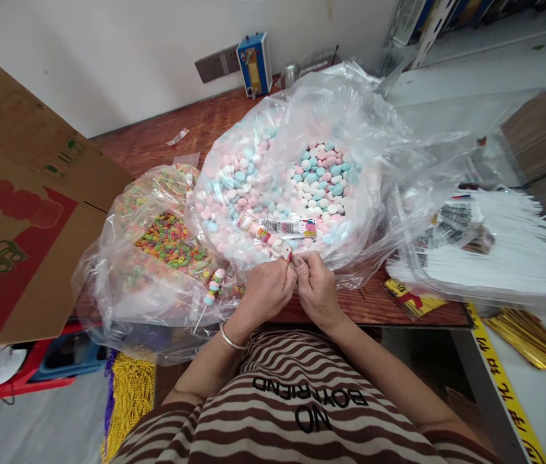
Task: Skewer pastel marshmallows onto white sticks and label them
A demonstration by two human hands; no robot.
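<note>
My left hand [270, 287], with a bangle on its wrist, is closed at the near end of a wrapped candy skewer [267, 236]. My right hand [318, 287] pinches at the same end, its fingertips against the left ones. The skewer's clear printed wrapper shows pale and coloured candy pieces; what lies right between the fingertips is mostly hidden. Beyond it, a flat printed wrapper [285, 227] rests on a big clear bag of pink, blue and white candies [323, 177]. An unwrapped candy skewer [214, 287] on a white stick lies left of my left hand.
To the left are a clear bag of small colourful ring candies [171, 241] and a large cardboard box [26, 193]. On the right lie many white sticks [470, 251] in plastic, with yellow packaging [412, 298] and gold twist ties [534, 338]. A blue device [254, 64] stands by the wall.
</note>
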